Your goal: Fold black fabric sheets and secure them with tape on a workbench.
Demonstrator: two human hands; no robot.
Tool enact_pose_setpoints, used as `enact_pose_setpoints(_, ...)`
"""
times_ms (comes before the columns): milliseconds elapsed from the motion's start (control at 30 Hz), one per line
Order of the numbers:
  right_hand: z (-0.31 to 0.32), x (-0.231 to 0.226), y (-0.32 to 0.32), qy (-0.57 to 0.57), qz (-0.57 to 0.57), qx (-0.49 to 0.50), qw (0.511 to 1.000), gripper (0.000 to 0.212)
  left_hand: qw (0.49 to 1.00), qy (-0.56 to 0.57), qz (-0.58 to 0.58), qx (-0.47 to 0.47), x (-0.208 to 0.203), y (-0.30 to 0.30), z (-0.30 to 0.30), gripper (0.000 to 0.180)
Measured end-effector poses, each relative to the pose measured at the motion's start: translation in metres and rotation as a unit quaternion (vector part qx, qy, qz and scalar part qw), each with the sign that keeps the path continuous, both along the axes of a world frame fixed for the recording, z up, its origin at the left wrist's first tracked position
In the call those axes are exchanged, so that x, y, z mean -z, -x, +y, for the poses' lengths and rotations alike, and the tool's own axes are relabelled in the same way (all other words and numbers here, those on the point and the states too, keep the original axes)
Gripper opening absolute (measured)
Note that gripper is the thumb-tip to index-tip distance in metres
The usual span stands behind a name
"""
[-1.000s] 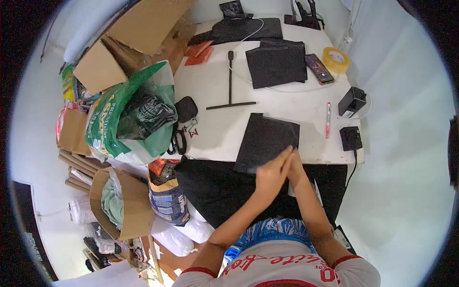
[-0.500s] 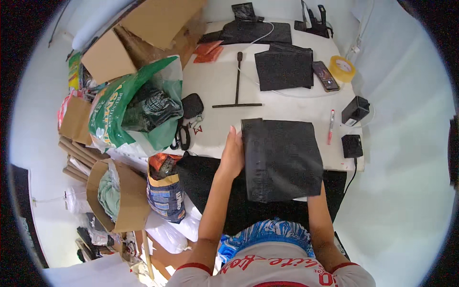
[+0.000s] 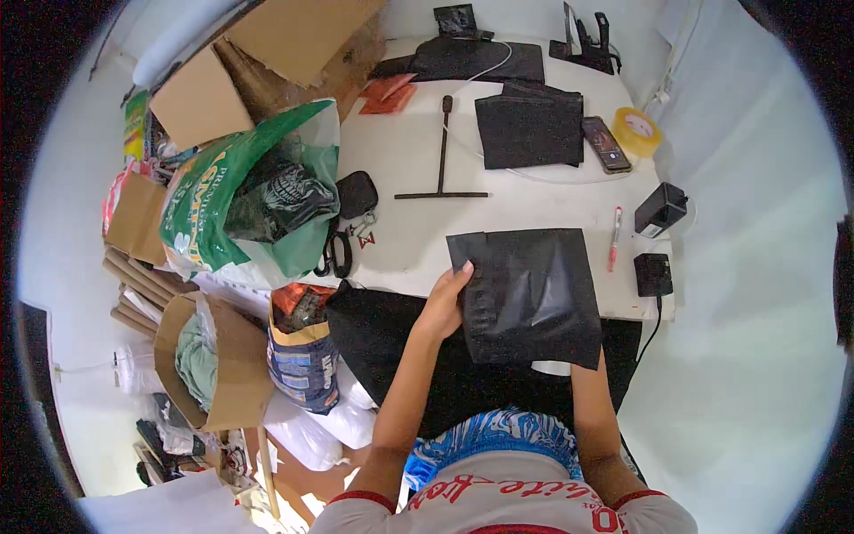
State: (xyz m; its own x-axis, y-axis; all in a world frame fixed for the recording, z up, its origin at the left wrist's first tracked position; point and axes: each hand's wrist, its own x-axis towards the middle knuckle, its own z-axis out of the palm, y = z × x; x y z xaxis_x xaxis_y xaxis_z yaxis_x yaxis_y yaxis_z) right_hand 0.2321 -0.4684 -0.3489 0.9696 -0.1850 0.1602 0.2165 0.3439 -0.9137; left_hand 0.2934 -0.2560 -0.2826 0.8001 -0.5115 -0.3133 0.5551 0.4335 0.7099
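Note:
A flat black plastic mailing bag (image 3: 534,298) is held up in front of me, over the near edge of the table. My left hand (image 3: 445,301) is closed on its left edge, thumb on top and the other fingers behind. My right hand is hidden beneath the bag's lower right part; only the forearm (image 3: 592,396) shows. Under the bag's lower edge peeks a small white piece (image 3: 551,368), its kind unclear. Beyond lies a stack of black bags (image 3: 531,131) on the table.
A T-handled tool (image 3: 442,156), a phone (image 3: 607,142), a tape roll (image 3: 637,132) and a red pen (image 3: 615,238) lie on the white table (image 3: 409,240). Scissors (image 3: 335,254) rest near a full green-and-white bag (image 3: 209,209). Cardboard boxes (image 3: 218,356) stand at left.
The bag's upper left corner has tilted and its surface now shows shiny creases. My left thumb has come over onto its face.

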Motion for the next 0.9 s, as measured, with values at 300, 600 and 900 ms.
enact_pose_setpoints(300, -0.013, 0.013, -0.001, -0.162, 0.017, 0.036, 0.986, 0.036, 0.991, 0.103, 0.087, -0.023, 0.038, 0.013, -0.016, 0.043)
enact_pose_setpoints(600, 0.009, -0.075, 0.069, 0.008, 0.1, 0.241, 0.965, 0.06, 0.914, 0.349, 0.147, -0.148, 0.052, 0.023, -0.025, 0.046)
enact_pose_setpoints(900, 0.041, -0.084, 0.06, -0.269, 0.131, 0.02, 0.954, 0.056, 0.923, 0.31, 0.136, -0.181, 0.049, 0.027, -0.04, 0.054)
